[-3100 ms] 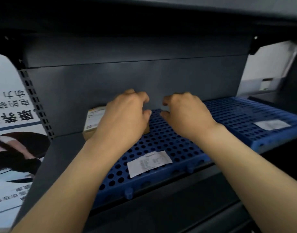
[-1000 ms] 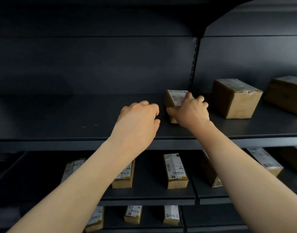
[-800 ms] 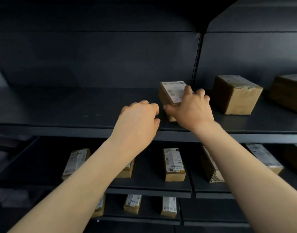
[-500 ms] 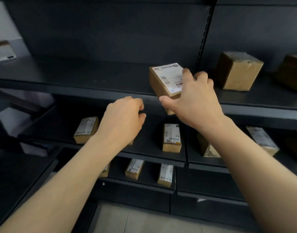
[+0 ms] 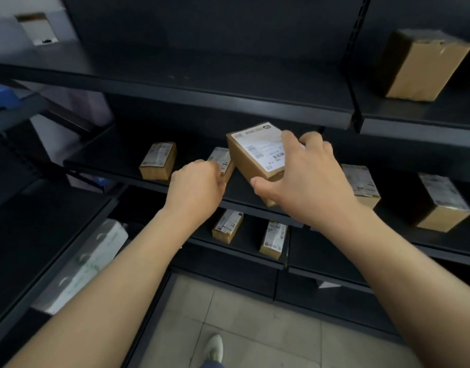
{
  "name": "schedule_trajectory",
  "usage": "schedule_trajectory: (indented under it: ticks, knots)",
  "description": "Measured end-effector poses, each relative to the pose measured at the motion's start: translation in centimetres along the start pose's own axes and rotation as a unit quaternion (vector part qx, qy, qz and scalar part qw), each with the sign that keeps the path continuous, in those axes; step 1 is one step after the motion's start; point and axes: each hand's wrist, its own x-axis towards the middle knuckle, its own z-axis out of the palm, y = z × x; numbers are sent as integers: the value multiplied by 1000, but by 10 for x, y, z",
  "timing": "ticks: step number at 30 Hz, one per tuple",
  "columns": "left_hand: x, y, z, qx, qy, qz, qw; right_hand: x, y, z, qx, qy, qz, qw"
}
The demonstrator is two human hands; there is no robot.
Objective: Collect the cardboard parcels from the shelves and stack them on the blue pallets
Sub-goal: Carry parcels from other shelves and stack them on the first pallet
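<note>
Cardboard parcel, small and flat: being held in the air in front of the dark shelving, clear of every shelf board, at the level of the second shelf. White shipping label is facing up and toward the camera; long axis is running from lower right to upper left, the far end tilting upward.

Right hand: gripping the parcel at its near right corner, thumb lying under the lower edge, fingers wrapping over the label side.

Left hand: hanging loosely curled just left of the parcel, not touching it; whether it is contacting the shelved box behind it is hard to judge, perhaps only overlapping in view.

Further boxes are sitting on the shelves: one at upper right, several lower down, labels up.
</note>
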Motion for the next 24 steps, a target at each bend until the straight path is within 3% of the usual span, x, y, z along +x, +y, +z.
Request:
schedule_trajectory:
  ticks: [13, 18, 24]
  knots:
    - [86, -48, 94, -17, -46, -49, 998, 79, 21, 105, -26, -86, 117, 989]
    - [128, -66, 143, 25, -40, -50, 998, 105, 30, 144, -26, -67, 115, 991]
    - [156, -81, 184, 27, -94, -113, 989, 123, 34, 171, -22, -65, 134, 989]
